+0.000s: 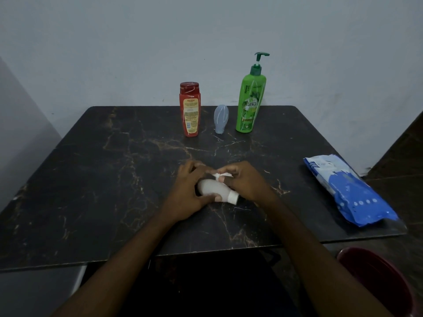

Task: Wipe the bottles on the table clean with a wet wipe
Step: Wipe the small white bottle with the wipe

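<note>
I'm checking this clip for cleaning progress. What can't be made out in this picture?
- Wet wipe: head view, mostly hidden in the right hand; only a white scrap shows.
- White bottle: partly covered by both hands, the left hand round its body; any dirt cannot be told.
- Red bottle: label print too small to read.
- Dark red tub: cut off by the lower right corner.

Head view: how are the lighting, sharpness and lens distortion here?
Head view: dim, flat light, no glare; wide-angle lens bows the table edges; left hand, right hand, white bottle and wet wipe look soft; the green pump bottle label is legible.
</note>
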A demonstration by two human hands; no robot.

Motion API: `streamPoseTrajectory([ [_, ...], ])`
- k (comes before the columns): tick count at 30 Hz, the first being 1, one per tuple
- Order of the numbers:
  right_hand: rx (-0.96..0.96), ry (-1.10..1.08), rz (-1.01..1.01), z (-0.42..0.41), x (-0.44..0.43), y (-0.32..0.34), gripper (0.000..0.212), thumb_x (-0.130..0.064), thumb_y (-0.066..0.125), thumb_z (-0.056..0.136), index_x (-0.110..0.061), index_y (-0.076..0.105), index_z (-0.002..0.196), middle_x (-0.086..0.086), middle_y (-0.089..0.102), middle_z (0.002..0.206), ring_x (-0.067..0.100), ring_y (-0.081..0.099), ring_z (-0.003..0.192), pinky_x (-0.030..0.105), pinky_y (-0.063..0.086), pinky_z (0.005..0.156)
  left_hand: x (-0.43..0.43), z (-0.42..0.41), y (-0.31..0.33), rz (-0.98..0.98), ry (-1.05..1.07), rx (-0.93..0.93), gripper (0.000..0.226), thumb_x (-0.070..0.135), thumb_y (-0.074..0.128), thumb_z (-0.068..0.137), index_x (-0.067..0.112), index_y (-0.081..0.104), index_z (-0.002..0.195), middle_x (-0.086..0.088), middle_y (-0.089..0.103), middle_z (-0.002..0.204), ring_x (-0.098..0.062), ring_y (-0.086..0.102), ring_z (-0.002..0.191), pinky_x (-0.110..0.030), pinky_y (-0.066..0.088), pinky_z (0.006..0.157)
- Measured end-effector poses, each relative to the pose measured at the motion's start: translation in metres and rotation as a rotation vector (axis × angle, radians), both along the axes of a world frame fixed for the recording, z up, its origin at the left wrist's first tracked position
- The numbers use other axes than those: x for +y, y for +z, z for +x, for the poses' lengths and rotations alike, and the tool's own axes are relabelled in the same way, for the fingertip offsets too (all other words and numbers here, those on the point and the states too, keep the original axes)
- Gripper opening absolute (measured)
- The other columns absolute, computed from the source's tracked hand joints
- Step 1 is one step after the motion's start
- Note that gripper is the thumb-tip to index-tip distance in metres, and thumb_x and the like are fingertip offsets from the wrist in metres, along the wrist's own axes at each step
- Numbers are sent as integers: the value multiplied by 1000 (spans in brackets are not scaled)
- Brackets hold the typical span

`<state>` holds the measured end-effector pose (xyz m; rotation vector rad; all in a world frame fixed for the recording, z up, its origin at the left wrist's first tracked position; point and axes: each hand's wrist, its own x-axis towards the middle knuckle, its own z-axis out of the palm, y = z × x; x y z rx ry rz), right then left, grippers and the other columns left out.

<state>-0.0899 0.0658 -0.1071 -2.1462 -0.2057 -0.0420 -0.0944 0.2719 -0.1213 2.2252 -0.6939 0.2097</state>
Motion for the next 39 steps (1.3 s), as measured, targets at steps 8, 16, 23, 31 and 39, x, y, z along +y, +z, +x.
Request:
streamPoseTrajectory([
  [8, -170, -226, -46, -3, -8, 4, 13, -21, 71, 87, -22, 76, 98, -12, 70, 89, -5, 61, 78, 16, 51, 76, -1, -3, -1, 74, -68, -76, 43, 49, 76, 87, 32, 62, 124, 13, 62, 117, -5, 58, 106, -36, 52, 91],
  [16, -233, -393, 58, -42, -33, 5, 17, -32, 68, 90, -30, 72, 107, -19, 68, 92, -9, 62, 87, 8, 45, 74, -3, -7, -5, 260, -88, -188, 53, 59, 65, 91, 24, 65, 131, 6, 55, 114, -11, 52, 104, -36, 52, 85],
  [23, -370, -265, -213, -61, -16, -2, 21, -23, 66, 93, -17, 69, 112, -5, 61, 96, 6, 58, 81, 28, 53, 73, -3, -7, -5, 316, -89, -199, 54, 55, 60, 95, 20, 65, 135, 4, 59, 113, -11, 51, 102, -36, 51, 83],
  [31, -359, -166, -455, -89, -17, -12, 12, -24, 67, 88, -16, 74, 93, -5, 57, 78, 7, 51, 63, 29, 48, 56, -4, -8, -3, 342, -64, -186, 59, 59, 53, 94, 20, 65, 137, 4, 60, 114, -13, 50, 102, -36, 51, 81],
  [39, -370, -197, -376, -70, -8, 4, 24, -24, 64, 93, -19, 70, 116, -7, 54, 88, 4, 50, 72, 13, 43, 64, -4, -9, -5, 351, -62, -193, 53, 55, 60, 95, 22, 65, 137, 4, 59, 113, -12, 51, 101, -34, 50, 79],
])
